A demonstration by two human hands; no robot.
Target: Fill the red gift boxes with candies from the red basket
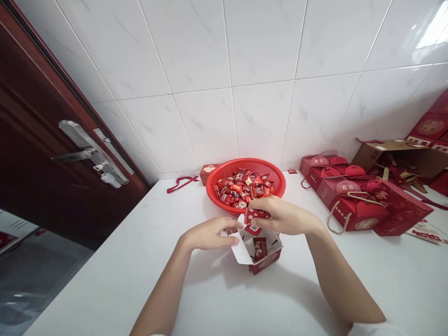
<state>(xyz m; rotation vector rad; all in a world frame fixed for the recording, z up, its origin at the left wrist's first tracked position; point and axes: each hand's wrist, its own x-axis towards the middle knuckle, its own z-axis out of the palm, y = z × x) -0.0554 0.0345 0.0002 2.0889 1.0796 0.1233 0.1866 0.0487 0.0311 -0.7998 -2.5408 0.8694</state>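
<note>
In front of me stands a small red gift box (266, 265) with a white inside, its top open and its flaps folded out. My left hand (210, 233) is closed on a white flap (241, 251) at the box's left side. Above the back of the box, my right hand (285, 214) pinches a red wrapped candy packet (255, 215). Another dark red candy packet (260, 247) lies inside the box. Just behind my hands, a red plastic basket (211, 186) holds many wrapped candies (241, 184).
Right of the basket, several closed red gift boxes (360, 212) with rope handles stand together. Farther right lies an open cardboard box (388, 151). A red ribbon (182, 183) and small red box (207, 175) sit by the tiled wall. A dark wooden door (45, 107) is at left.
</note>
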